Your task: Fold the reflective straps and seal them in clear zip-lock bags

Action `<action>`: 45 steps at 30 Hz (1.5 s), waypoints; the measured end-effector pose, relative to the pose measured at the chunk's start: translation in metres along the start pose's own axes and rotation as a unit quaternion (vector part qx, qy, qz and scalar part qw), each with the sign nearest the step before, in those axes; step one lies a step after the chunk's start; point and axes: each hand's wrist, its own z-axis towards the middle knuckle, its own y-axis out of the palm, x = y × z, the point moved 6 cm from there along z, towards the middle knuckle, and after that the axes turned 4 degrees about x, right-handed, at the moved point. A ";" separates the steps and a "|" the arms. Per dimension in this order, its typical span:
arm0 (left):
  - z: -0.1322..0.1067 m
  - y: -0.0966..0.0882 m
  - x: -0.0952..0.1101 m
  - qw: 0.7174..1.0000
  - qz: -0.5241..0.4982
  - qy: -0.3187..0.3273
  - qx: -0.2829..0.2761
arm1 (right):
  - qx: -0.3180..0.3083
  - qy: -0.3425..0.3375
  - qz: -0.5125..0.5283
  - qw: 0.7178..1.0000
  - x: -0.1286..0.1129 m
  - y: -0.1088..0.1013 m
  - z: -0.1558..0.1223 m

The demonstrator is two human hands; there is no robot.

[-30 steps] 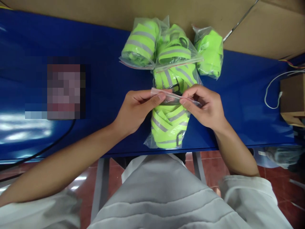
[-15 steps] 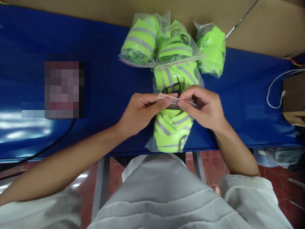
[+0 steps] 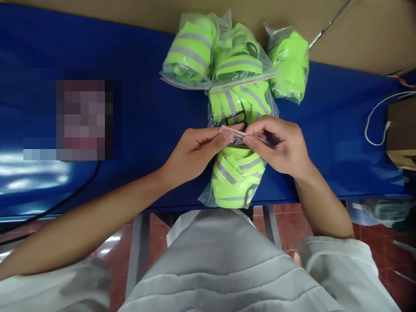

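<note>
A clear zip bag (image 3: 238, 182) with folded neon-yellow reflective straps inside lies at the table's front edge, its top edge raised between my hands. My left hand (image 3: 201, 149) pinches that plastic edge between thumb and fingers. Close beside it, my right hand (image 3: 279, 143) pinches the same edge, thumb and forefinger pressed together. Just beyond my fingers lies another bag of reflective straps (image 3: 240, 102) with a black buckle showing. Part of the held bag's upper end is hidden by my fingers.
More filled bags sit at the back: a left bag (image 3: 190, 52), a middle bag (image 3: 238, 56) and a right bag (image 3: 289, 65). A blurred-out object (image 3: 84, 117) stands on the blue table (image 3: 146, 86) at left, near a black cable (image 3: 81, 186). A white cable (image 3: 370, 115) and cardboard box (image 3: 401, 130) are at right.
My left fingers have shifted slightly right along the bag's edge, closer to my right hand. Both hands keep their pinch. The view has moved a little.
</note>
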 end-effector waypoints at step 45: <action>0.007 -0.016 0.004 0.996 -0.010 0.076 0.044 | -0.010 -0.009 0.013 1.000 0.008 0.008 -0.003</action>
